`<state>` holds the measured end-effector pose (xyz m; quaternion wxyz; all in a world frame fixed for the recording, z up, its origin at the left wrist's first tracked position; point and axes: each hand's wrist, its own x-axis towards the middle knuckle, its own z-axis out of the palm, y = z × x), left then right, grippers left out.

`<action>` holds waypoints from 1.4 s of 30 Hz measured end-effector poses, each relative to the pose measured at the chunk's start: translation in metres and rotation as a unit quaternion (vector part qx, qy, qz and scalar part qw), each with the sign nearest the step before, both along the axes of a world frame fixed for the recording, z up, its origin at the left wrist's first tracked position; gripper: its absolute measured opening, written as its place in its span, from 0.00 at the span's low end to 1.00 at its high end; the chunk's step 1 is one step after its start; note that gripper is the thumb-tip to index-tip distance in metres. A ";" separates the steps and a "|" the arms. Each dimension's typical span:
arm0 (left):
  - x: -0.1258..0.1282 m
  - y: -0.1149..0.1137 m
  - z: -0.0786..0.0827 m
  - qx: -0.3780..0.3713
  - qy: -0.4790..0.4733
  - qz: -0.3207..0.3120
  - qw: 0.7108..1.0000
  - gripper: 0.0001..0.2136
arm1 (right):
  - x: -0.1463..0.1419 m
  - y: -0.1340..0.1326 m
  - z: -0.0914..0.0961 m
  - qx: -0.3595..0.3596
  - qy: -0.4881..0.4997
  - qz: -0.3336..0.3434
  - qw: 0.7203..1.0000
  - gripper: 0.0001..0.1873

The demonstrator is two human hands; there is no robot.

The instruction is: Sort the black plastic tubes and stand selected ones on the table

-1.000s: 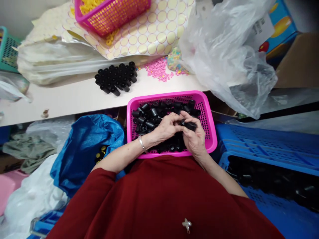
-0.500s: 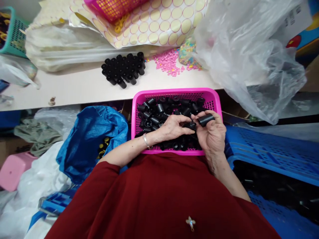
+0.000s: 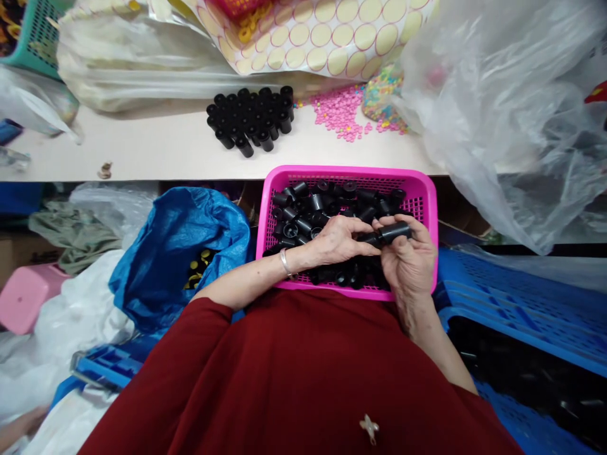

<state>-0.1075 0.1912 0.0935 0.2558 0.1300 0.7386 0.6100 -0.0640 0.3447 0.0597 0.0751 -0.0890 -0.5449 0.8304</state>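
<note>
My left hand (image 3: 337, 241) pinches a dark plastic piece (image 3: 368, 239) between thumb and fingers, which partly cover it. A smooth black plastic cylinder (image 3: 394, 232) is gripped in my right hand (image 3: 411, 262), with the thumb across its outer end. The two pieces meet end to end in a line; whether one sits inside the other cannot be seen. Both hands are over a pink plastic basket (image 3: 348, 170) of loose black cylinders (image 3: 303, 205), some showing a spoked hollow end.
Black cylinders (image 3: 251, 120) stand grouped on the white table (image 3: 156, 151), beside pink beads (image 3: 339, 112) and a clear plastic bag (image 3: 478, 95). A blue sack (image 3: 147, 265) with black-and-yellow pieces is at left, blue crates (image 3: 516, 297) at right. Another person's hand (image 3: 23, 426) shows at lower left.
The piece in my left hand and the cylinder in my right, formerly slightly apart, now meet end to end. The camera view has shifted a little. Another person's hand has appeared at lower left.
</note>
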 end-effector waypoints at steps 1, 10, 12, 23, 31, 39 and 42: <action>0.000 0.000 -0.002 0.012 -0.010 0.006 1.000 0.11 | 0.001 -0.002 0.000 0.014 0.002 -0.002 1.000 0.22; 0.001 -0.006 -0.002 -0.033 0.083 0.048 0.995 0.21 | 0.007 -0.015 -0.004 0.232 -0.019 0.010 0.973 0.22; 0.000 -0.013 0.002 -0.061 0.161 0.047 0.984 0.18 | 0.005 -0.016 0.001 0.282 0.000 0.069 0.957 0.26; -0.071 -0.143 0.031 -0.341 0.193 0.340 0.855 0.05 | -0.068 0.011 -0.004 0.483 0.057 0.129 0.864 0.13; -0.114 -0.199 -0.010 -0.407 0.166 0.417 0.795 0.11 | -0.081 0.010 -0.005 0.712 0.056 0.197 0.672 0.17; -0.104 -0.180 -0.007 -0.404 0.195 0.453 0.771 0.18 | -0.086 0.004 -0.007 0.750 0.008 0.279 0.600 0.23; -0.089 -0.149 -0.002 -0.403 0.252 0.394 0.787 0.11 | -0.087 0.011 -0.016 0.706 0.036 0.286 0.647 0.25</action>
